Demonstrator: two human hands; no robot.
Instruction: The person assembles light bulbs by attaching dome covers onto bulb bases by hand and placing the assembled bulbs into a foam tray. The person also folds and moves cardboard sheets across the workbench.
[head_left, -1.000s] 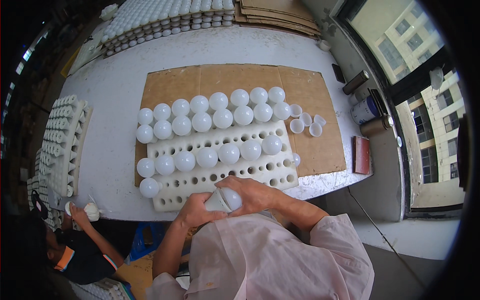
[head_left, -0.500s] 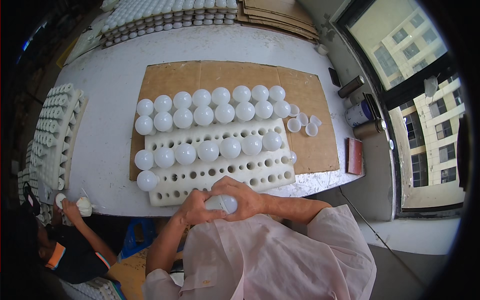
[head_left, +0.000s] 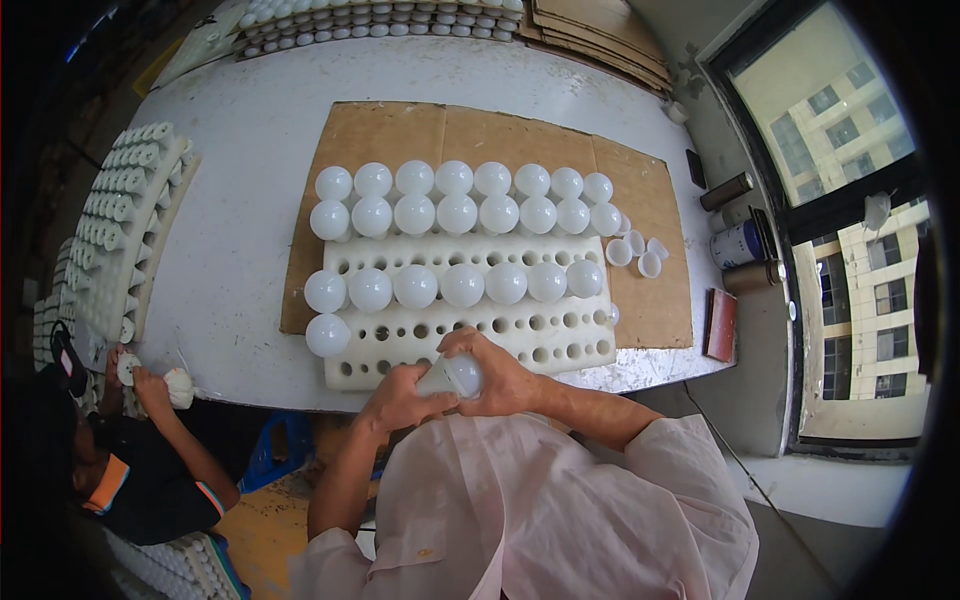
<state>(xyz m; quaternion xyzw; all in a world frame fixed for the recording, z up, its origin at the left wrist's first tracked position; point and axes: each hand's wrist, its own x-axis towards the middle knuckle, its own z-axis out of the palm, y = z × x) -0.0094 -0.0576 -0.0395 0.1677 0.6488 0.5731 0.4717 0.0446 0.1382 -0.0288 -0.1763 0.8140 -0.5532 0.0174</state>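
Observation:
In front of my shirt, both hands hold one white LED light bulb (head_left: pixel 463 377). My left hand (head_left: pixel 402 400) is closed round its white base end. My right hand (head_left: pixel 505 378) wraps the round dome from the other side, thumb and fingers curled about it. Just beyond my hands lies a white foam rack (head_left: pixel 570 337) with rows of round holes. Bulbs with frosted globes stand in it: two full rows at the back, a further row (head_left: pixel 462 285) nearer, and a single bulb (head_left: pixel 328 335) at the left end. The front holes hold no bulbs.
Brown cardboard (head_left: pixel 640 310) lies under the rack, with several loose translucent caps (head_left: pixel 649 264) at the right. Bulb trays (head_left: pixel 120 235) stack at the left, more at the back. Bottles (head_left: pixel 735 245) line the window wall. At lower left a co-worker's hands (head_left: pixel 150 390) hold white parts.
The whole view has shifted, so the table appears farther right and higher. The bulb stays between my hands, tilted a little differently, with more of its dome edge showing.

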